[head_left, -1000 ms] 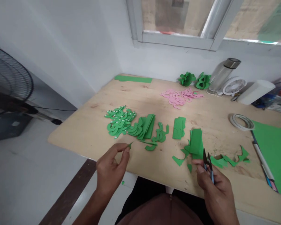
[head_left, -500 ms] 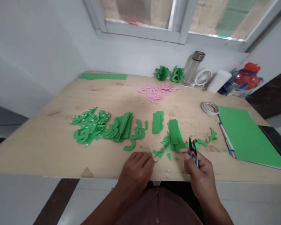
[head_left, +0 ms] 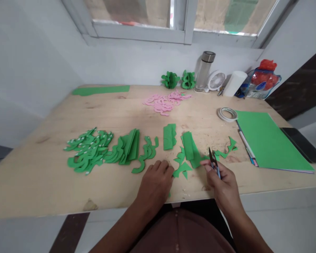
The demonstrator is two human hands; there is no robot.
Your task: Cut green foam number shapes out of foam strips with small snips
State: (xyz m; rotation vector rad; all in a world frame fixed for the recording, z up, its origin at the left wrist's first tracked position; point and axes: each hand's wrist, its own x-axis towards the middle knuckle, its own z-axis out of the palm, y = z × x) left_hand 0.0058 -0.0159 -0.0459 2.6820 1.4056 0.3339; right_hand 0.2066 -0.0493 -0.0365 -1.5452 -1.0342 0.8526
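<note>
My right hand [head_left: 223,182] is closed around a small pair of thread snips [head_left: 213,162], their dark blades pointing up and apart. My left hand [head_left: 156,181] rests low over the table with its fingers curled down; what lies under them is hidden. Jagged green scraps [head_left: 183,169] touch its fingertips, and a tiny green bit shows by its palm. Between the hands lie folded green strips [head_left: 189,146], with more offcuts [head_left: 228,147] beyond the snips. Wavy green cut pieces [head_left: 147,151] sit just past my left hand.
Left are a pile of white-dotted green curls [head_left: 89,151] and stacked green strips [head_left: 130,146]. Farther back lie pink cutouts [head_left: 163,102], green paper ornaments [head_left: 170,80], a bottle [head_left: 203,72] and a fan [head_left: 216,80]. A tape roll [head_left: 227,114] and green sheets [head_left: 274,140] are right.
The view has swung to the right. My left hand has shifted against the green scraps, which lie differently beside its fingers. The right hand keeps hold of the snips.
</note>
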